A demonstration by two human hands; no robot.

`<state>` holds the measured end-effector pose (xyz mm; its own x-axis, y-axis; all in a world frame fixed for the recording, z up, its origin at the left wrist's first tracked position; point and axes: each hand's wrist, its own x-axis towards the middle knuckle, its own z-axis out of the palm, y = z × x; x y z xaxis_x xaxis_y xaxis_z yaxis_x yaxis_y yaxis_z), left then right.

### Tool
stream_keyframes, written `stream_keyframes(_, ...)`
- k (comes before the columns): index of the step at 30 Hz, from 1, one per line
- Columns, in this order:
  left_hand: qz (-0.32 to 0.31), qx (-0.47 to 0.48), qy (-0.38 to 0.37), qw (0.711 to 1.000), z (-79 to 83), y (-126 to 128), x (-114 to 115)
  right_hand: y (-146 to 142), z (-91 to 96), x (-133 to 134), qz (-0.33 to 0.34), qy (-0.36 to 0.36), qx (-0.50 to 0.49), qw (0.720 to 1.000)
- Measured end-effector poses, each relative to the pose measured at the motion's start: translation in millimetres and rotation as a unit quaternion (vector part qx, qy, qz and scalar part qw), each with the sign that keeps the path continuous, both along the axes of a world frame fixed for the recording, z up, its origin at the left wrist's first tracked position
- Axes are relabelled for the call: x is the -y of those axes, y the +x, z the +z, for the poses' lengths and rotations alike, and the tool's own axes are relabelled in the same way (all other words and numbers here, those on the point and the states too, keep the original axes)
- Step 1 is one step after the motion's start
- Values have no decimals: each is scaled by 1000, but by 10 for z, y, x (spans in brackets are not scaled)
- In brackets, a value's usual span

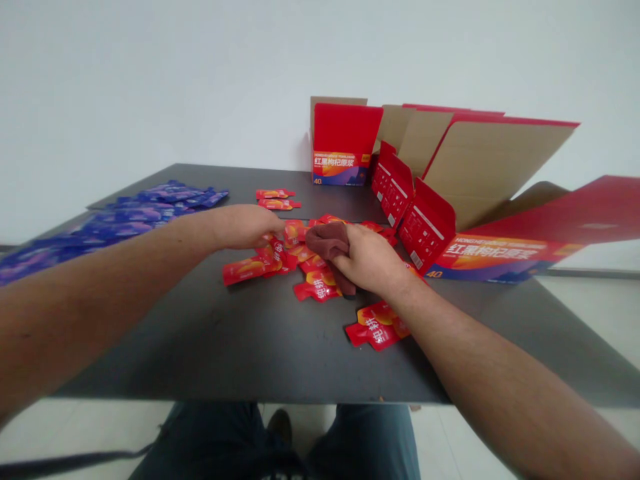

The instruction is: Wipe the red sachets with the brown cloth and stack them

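My right hand (373,260) is closed round a bunched brown cloth (327,240), just above a loose pile of red spouted pouches (320,287). Part of the cloth hangs down over the pouches. To its left, my left hand (247,227) reaches into the same pile with fingers curled down and pinched at a red pouch (277,253); the fingertips are partly hidden. Another red pouch (245,270) lies flat just in front of that hand. Nearer the table's front, more red pouches (377,325) lie partly under my right forearm.
Blue-purple pouches (150,207) are heaped along the left of the dark table (225,347). Two red pouches (276,199) lie apart behind my left hand. An open red carton (343,163) stands at the back, and larger open cartons (493,257) with raised flaps line the right.
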<state>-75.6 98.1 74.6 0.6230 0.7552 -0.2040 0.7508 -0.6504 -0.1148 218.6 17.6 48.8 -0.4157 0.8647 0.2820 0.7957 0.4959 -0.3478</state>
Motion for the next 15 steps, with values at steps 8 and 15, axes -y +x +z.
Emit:
stream_keyframes(8,63,11,50,997,144,-298,294,12,-17,-34,-8,24,-26,999)
stream_keyframes(15,300,422,-26,855,-108,-5,613,124,95,-14,-50,133,-110,984)
